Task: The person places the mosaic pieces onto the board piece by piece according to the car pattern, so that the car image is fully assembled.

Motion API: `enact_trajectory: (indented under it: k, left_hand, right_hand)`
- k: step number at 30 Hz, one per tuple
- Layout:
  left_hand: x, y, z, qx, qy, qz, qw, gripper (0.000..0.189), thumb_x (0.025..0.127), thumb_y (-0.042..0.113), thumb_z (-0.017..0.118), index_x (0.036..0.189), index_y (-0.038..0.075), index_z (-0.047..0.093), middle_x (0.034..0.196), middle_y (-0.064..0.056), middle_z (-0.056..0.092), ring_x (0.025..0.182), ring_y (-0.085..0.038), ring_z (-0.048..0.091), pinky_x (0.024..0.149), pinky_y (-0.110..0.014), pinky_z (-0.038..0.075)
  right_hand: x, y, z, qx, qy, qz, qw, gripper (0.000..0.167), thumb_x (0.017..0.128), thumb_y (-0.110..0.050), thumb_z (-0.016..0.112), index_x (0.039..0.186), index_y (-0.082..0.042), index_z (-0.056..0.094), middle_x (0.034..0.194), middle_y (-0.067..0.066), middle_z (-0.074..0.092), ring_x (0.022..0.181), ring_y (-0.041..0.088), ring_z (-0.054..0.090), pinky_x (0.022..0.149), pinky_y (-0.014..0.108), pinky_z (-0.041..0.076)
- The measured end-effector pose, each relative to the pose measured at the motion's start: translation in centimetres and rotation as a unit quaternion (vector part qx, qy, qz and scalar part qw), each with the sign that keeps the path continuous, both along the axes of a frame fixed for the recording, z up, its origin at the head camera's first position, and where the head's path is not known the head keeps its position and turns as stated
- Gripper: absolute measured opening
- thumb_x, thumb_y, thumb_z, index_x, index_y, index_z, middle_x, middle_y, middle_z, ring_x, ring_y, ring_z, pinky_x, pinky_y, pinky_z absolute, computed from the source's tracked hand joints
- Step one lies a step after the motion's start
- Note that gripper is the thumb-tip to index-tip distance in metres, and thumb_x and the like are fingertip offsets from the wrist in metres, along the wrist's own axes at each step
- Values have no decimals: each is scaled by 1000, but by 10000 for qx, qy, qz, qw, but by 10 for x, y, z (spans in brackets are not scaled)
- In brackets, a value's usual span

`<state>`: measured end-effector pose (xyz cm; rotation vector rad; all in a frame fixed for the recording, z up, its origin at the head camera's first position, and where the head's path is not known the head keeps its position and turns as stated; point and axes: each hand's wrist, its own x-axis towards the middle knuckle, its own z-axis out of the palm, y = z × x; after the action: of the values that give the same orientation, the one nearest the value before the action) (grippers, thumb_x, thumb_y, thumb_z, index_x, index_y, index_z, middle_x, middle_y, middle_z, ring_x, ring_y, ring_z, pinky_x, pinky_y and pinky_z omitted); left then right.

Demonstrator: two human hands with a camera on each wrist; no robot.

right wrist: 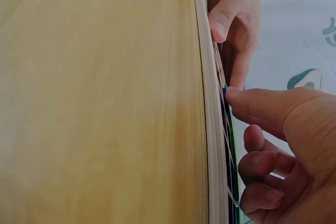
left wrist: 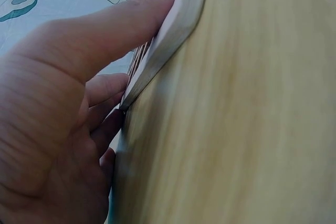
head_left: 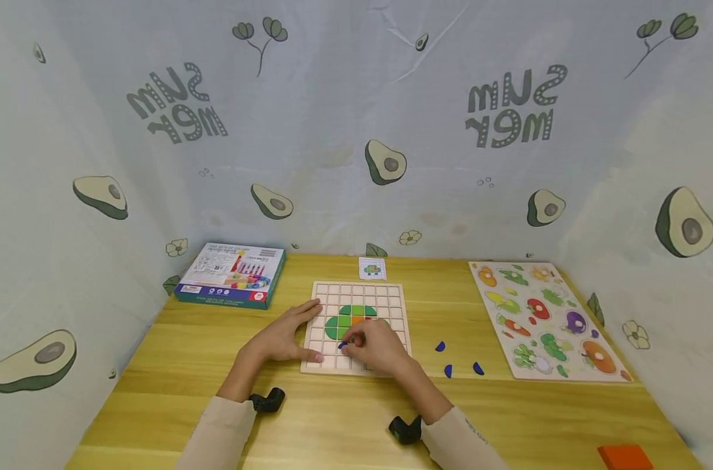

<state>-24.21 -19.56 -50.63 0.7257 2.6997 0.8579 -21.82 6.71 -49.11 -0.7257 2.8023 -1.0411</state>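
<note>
A wooden grid board [head_left: 323, 363] lies on the table, with green and orange pieces set in its middle. My left hand [head_left: 282, 336] rests along the board's left side, fingers spread, its thumb on the near part of the grid. In the left wrist view that thumb [left wrist: 131, 19] lies over the board's edge [left wrist: 173, 35]. Between thumb and fingertips, my right hand [head_left: 376, 346] pinches a small blue half-round piece [head_left: 342, 344] low on the grid, just under the green pieces. The right wrist view shows the blue piece [right wrist: 225, 92] at the thumb tip; part of the pattern is hidden behind this hand.
Several loose blue half-round pieces [head_left: 448, 371] lie right of the board. A small pattern card [head_left: 372, 268] sits behind it. At the back left is a boxed set [head_left: 229, 274]; a vegetable puzzle board [head_left: 550, 320] lies right. An orange object [head_left: 625, 457] is at the front right.
</note>
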Motion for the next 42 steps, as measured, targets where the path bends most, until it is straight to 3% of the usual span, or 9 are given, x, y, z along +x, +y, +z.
enact_trajectory:
  k: [15, 21, 30, 35, 42]
  left_hand:
    - [2, 3, -2, -31, -22, -2, 10000, 108, 77, 60, 84, 163, 20, 33, 173, 2, 21, 159, -40, 18, 125, -65, 21]
    - [2, 5, -1, -47, -52, 57, 10000, 108, 76, 61, 84, 163, 22, 33, 173, 3, 21, 159, -40, 18, 124, -66, 22]
    - [2, 4, 0, -112, -69, 77, 9999, 109, 76, 61, 84, 164, 22, 32, 173, 4, 20, 160, -38, 17, 127, -62, 18]
    - [2, 4, 1, -97, -60, 77, 9999, 109, 76, 61, 84, 163, 21, 32, 173, 2, 20, 159, -40, 16, 128, -62, 17]
    - [3, 4, 0, -104, -56, 107, 9999, 109, 76, 61, 84, 163, 21, 33, 173, 2, 20, 158, -43, 16, 127, -63, 17]
  right_hand:
    - [1, 4, 0, -54, -165, 18, 9998, 4, 92, -19, 78, 94, -18, 82, 63, -9, 55, 54, 5, 46, 48, 20, 34]
    - [2, 15, 2, -157, -234, -149, 9995, 4, 93, -22, 77, 95, -21, 80, 68, -9, 57, 58, 6, 49, 51, 21, 38]
    - [6, 51, 10, -312, -444, -676, 9962, 6, 93, -21, 78, 98, -19, 80, 69, -6, 56, 55, 9, 44, 49, 20, 32]
    - [6, 77, 13, -302, -495, -968, 9936, 9, 92, -22, 78, 100, -18, 81, 72, -5, 56, 61, 11, 47, 53, 22, 35]
    - [5, 113, 10, -254, -324, -1025, 9939, 12, 93, -24, 78, 102, -17, 81, 73, -5, 58, 62, 12, 48, 55, 24, 40]
